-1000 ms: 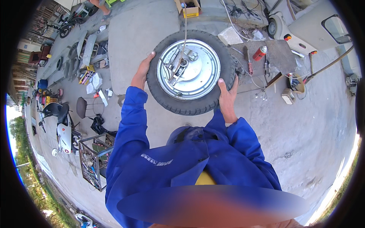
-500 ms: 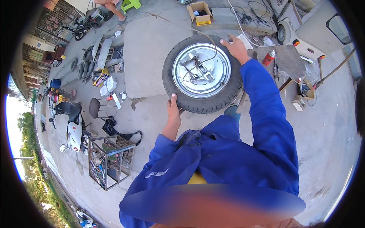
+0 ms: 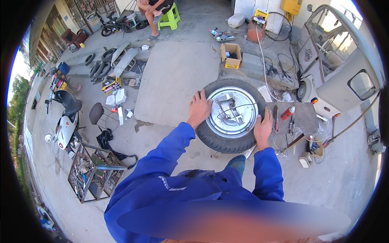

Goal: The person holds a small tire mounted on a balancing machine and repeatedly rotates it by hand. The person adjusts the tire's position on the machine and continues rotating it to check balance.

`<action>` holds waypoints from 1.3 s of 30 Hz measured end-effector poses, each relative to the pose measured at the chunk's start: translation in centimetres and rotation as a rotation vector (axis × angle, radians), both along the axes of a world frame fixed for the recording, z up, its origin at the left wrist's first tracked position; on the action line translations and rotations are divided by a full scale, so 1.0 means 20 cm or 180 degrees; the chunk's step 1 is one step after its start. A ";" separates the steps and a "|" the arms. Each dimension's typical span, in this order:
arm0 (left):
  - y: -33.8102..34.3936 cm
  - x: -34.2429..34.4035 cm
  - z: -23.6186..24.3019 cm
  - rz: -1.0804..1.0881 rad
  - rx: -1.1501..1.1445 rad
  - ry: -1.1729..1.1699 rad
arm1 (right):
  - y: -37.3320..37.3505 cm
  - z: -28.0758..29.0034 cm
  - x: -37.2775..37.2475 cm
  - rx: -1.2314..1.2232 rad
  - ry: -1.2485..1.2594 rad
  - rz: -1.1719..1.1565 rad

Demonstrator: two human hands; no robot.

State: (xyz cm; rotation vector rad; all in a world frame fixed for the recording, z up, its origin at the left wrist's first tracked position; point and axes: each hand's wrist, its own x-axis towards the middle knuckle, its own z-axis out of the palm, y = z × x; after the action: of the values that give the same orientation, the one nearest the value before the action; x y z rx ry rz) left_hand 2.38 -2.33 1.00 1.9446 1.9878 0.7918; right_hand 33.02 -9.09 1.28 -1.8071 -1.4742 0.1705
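A wheel with a black tyre (image 3: 216, 142) and a silver hub (image 3: 243, 126) lies face up in front of me, a cable rising from fittings at its centre. My left hand (image 3: 199, 107) rests on the tyre's left side with its fingers stretched out and slightly apart. On the right side, my right hand (image 3: 263, 128) has its thumb on the tyre and its fingers along the outer edge. What bears the wheel from below is mostly hidden.
To the wheel's right, a small table (image 3: 306, 117) holds a red spray can (image 3: 287, 113) and tools. Beyond stands a yellow carton (image 3: 232, 62); a grey vehicle (image 3: 340, 77) is far right. A tool-filled metal frame (image 3: 97, 172) and a scooter (image 3: 67, 127) stand left. Someone sits by a green stool (image 3: 172, 18).
My left hand has moved from the tyre's near left edge up onto its left side. The right hand has come down from the far right edge to the right side. My view has tilted up.
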 end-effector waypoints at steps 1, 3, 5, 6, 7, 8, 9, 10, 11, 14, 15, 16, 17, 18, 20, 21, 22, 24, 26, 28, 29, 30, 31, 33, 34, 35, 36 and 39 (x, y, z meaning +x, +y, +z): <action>0.00 -0.01 0.02 0.0014 -0.0037 -0.0141 | 0.01 0.00 0.00 0.0119 -0.0065 0.0019; -0.01 -0.01 0.01 0.0062 0.0039 -0.0110 | 0.02 0.00 0.00 0.0109 -0.0189 0.0019; 0.00 -0.03 -0.01 0.0092 0.0118 -0.0153 | 0.02 -0.01 -0.01 0.0140 -0.0251 0.0002; -0.01 -0.03 -0.01 0.0085 0.0140 -0.0189 | 0.02 -0.01 -0.01 0.0124 -0.0249 0.0002; -0.01 -0.03 -0.01 0.0080 0.0161 -0.0224 | 0.02 -0.01 0.00 0.0108 -0.0248 0.0005; -0.01 -0.03 -0.01 0.0078 0.0181 -0.0259 | 0.02 -0.01 0.00 0.0091 -0.0245 0.0009; -0.02 -0.03 -0.02 0.0078 0.0205 -0.0285 | 0.02 -0.01 0.00 0.0113 -0.0283 -0.0008; -0.02 -0.03 -0.03 0.0082 0.0229 -0.0310 | 0.02 -0.01 -0.01 0.0135 -0.0321 -0.0023; -0.01 -0.03 -0.03 0.0088 0.0252 -0.0335 | 0.03 0.00 0.00 0.0157 -0.0359 -0.0035; -0.03 -0.04 -0.04 0.0109 0.0334 -0.0437 | 0.02 0.03 -0.03 0.0103 -0.0457 -0.0023; -0.03 -0.04 -0.05 0.0122 0.0352 -0.0465 | 0.02 0.03 -0.02 0.0087 -0.0492 -0.0023; -0.03 -0.04 -0.06 0.0136 0.0370 -0.0495 | 0.03 0.02 -0.01 0.0072 -0.0528 -0.0022; -0.02 -0.04 -0.08 0.0149 0.0388 -0.0527 | 0.03 0.00 0.01 0.0058 -0.0567 -0.0022; -0.02 -0.04 -0.09 0.0156 0.0456 -0.0544 | 0.03 0.00 0.01 0.0052 -0.0583 -0.0020; -0.01 -0.03 -0.12 0.0162 0.0594 -0.0587 | 0.03 0.00 0.01 0.0041 -0.0622 -0.0024; 0.00 -0.03 -0.12 0.0175 0.0595 -0.0585 | 0.03 -0.01 0.01 0.0085 -0.0620 -0.0003; 0.00 -0.03 -0.13 0.0185 0.0596 -0.0586 | 0.03 -0.01 0.02 0.0086 -0.0582 0.0013; 0.01 -0.04 -0.13 0.0204 0.0560 -0.0563 | 0.04 -0.02 0.02 0.0088 -0.0508 0.0044; 0.02 -0.03 -0.12 0.0179 0.0472 -0.0512 | 0.02 -0.02 0.02 0.0126 -0.0480 0.0078; 0.02 -0.03 -0.11 0.0239 0.0505 -0.0456 | 0.01 -0.02 0.00 0.0118 -0.0357 0.0039; 0.03 -0.03 -0.11 0.0259 0.0521 -0.0413 | 0.01 -0.01 0.00 0.0139 -0.0339 0.0051; 0.00 -0.04 -0.10 0.0290 0.0505 -0.0334 | 0.00 -0.02 -0.01 0.0168 -0.0335 0.0077; -0.01 -0.04 -0.09 0.0311 0.0453 -0.0291 | -0.01 -0.01 -0.01 0.0196 -0.0330 0.0106; -0.02 -0.03 -0.07 0.0321 0.0465 -0.0312 | 0.00 -0.01 -0.01 0.0282 -0.0390 0.0142; -0.03 -0.03 -0.07 0.0325 0.0467 -0.0327 | -0.01 -0.03 0.00 0.0297 -0.0368 0.0133; -0.04 -0.03 -0.06 0.0332 0.0422 -0.0305 | -0.01 -0.04 -0.01 0.0312 -0.0345 0.0128; -0.03 -0.03 -0.06 0.0351 0.0401 -0.0305 | -0.01 -0.04 0.00 0.0353 -0.0343 0.0132; -0.04 -0.01 -0.07 0.0410 0.0364 -0.0263 | -0.01 -0.04 0.02 0.0371 -0.0301 0.0147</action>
State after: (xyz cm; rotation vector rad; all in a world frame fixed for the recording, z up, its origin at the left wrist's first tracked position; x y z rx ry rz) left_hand 2.18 -3.04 -0.33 1.8254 2.0767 1.0218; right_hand 33.33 -9.21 0.50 -1.7087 -1.5601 0.0216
